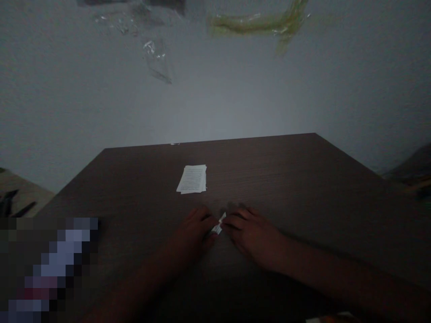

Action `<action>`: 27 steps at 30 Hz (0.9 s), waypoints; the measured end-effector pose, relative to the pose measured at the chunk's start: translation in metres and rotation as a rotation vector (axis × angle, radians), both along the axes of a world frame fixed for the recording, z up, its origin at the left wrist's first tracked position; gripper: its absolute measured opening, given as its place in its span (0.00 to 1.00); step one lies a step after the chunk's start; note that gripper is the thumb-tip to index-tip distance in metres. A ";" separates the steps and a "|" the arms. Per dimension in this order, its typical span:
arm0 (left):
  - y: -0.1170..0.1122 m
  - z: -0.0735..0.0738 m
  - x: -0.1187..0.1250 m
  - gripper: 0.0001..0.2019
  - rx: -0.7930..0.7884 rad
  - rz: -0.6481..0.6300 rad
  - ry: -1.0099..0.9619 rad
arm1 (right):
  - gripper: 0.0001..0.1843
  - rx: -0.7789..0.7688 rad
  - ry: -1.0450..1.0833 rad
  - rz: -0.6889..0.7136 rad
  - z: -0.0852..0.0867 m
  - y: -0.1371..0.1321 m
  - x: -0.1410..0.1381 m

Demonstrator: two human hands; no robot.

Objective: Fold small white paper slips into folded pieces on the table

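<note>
A small folded piece of printed paper [217, 229] lies between my two hands at the near middle of the table. My left hand [198, 226] is closed on its left side, with the fingers bent and the thumb near the lower edge. From the right, my right hand [251, 231] holds the paper with its fingertips, the fingers bent together. Both hands rest low at the tabletop and cover part of the paper. Beyond my left hand lies a stack of printed paper sheets [192, 179], slightly fanned.
The dark wooden table [269, 175] ends at a grey wall [218, 98] with yellowish tape [252, 24] and clear tape [158, 58] on it. A blurred-out object [57, 264] is at the lower left. A small pale scrap [175, 144] sits at the far edge.
</note>
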State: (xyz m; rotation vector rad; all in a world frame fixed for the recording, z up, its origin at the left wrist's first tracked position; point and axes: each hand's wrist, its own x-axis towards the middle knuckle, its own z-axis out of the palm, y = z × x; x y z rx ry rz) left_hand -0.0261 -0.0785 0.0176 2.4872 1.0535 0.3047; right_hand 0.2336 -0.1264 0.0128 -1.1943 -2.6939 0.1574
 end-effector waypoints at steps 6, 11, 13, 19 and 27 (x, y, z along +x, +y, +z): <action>0.000 0.010 0.000 0.13 -0.015 -0.004 -0.024 | 0.22 0.014 -0.023 -0.027 -0.002 -0.012 -0.005; 0.002 0.013 0.002 0.05 -0.040 -0.013 -0.045 | 0.25 -0.005 0.054 -0.019 -0.003 -0.011 0.000; 0.002 0.013 0.003 0.05 -0.025 -0.011 -0.068 | 0.26 -0.023 0.031 0.014 -0.002 -0.007 0.004; 0.001 0.011 0.004 0.17 0.007 -0.078 -0.029 | 0.23 -0.103 0.105 0.040 0.000 0.008 0.012; 0.011 0.014 -0.014 0.25 -0.070 -0.161 0.003 | 0.13 -0.136 0.211 -0.044 -0.010 0.021 0.002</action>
